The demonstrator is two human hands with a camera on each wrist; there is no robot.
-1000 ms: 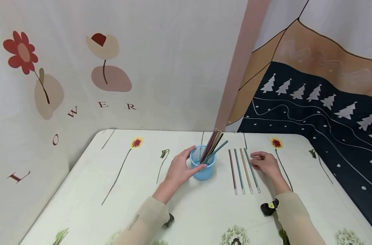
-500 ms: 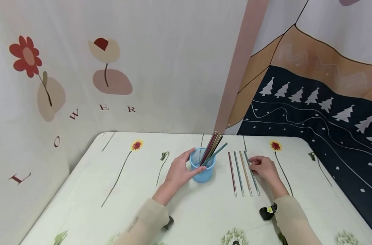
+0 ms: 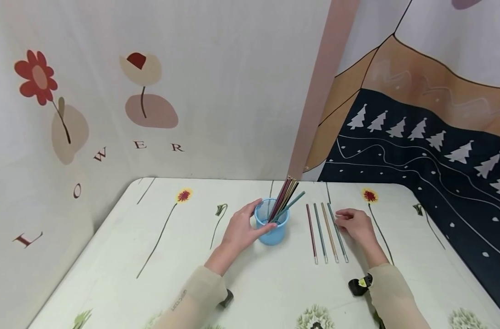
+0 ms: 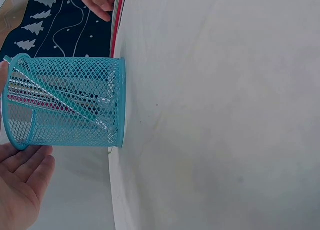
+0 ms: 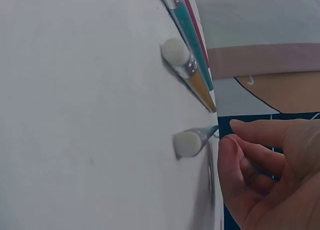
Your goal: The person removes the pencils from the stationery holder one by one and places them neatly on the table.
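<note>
My left hand (image 3: 242, 228) holds a light blue mesh pen holder (image 3: 273, 235) standing on the table, thumb and fingers around its sides near the rim. Several pencils lean inside the pen holder; a teal pencil (image 3: 292, 204) slants apart from the bunch. To the right lies a row of eraser-tipped pencils: a dark red pencil (image 3: 311, 233), a teal pencil (image 3: 321, 233), a gold pencil (image 3: 330, 233) and another teal pencil (image 3: 338, 233) at the right end. Beside that last one is my right hand (image 3: 357, 225), fingers loosely bent, nothing between thumb and forefinger in the right wrist view.
The table (image 3: 184, 292) has a white cloth printed with flowers. Behind it hangs a pale curtain (image 3: 233, 91), and a dark cloth with white trees (image 3: 418, 151) covers the right side. A black device (image 3: 359, 286) sits at the right wrist.
My right hand was at the rightmost teal pencil half a second ago and has drawn slightly right, away from it. The left hand keeps its hold on the pen holder.
</note>
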